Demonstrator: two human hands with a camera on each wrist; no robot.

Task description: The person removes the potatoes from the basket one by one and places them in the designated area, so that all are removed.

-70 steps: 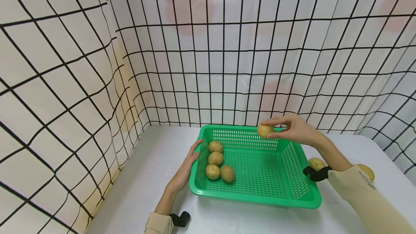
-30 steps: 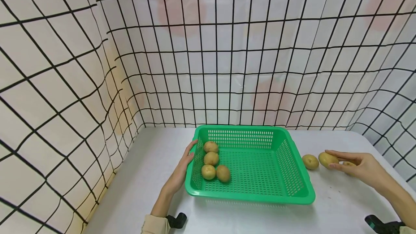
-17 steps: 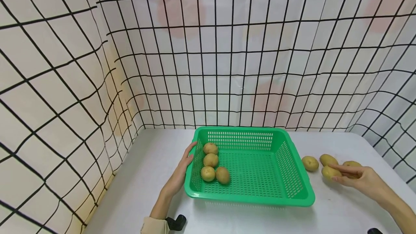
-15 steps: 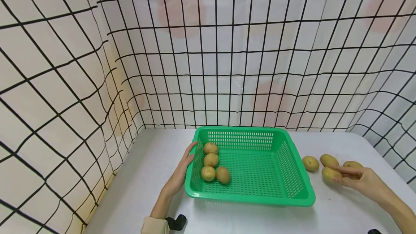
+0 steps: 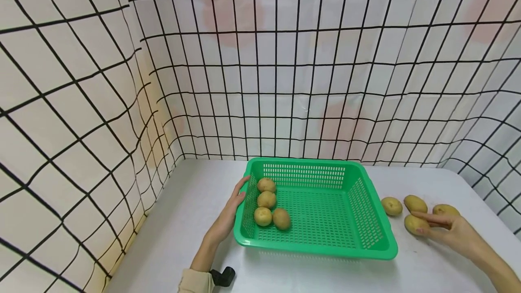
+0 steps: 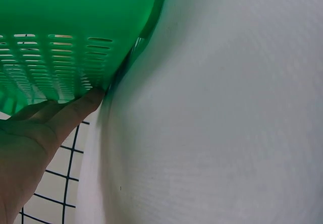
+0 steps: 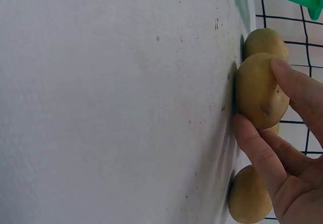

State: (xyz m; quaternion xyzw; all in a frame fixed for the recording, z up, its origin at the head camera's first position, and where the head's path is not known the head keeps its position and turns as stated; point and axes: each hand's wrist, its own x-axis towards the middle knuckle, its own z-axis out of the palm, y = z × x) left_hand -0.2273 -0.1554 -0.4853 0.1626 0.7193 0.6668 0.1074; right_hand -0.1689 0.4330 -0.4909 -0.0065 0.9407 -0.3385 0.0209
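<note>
Four fingers' reach from the basket's right side, my right hand [image 5: 460, 236] pinches a potato [image 5: 416, 225] between thumb and fingers. That potato [image 7: 260, 90] sits at the table surface in the right wrist view. Close around it lie other potatoes: one [image 5: 392, 206] beside the basket, one [image 5: 415, 203] just behind, one [image 5: 446, 210] farther right. My left hand [image 5: 224, 220] rests against the left side of the green plastic basket [image 5: 315, 251]. In the left wrist view its straight fingers [image 6: 75, 114] touch the slotted outer wall. Several potatoes [image 5: 266, 200] are inside the basket, along its left side.
A white table [image 5: 195, 193] carries the basket. Black wire grid [image 5: 299, 64] stands upright behind it and along both sides, with pale sheeting behind. Small dark specks dot the table near the right hand.
My right hand has gone from holding a potato above the basket to the potatoes at the right, then slightly nearer to me. The left hand has stayed at the basket.
</note>
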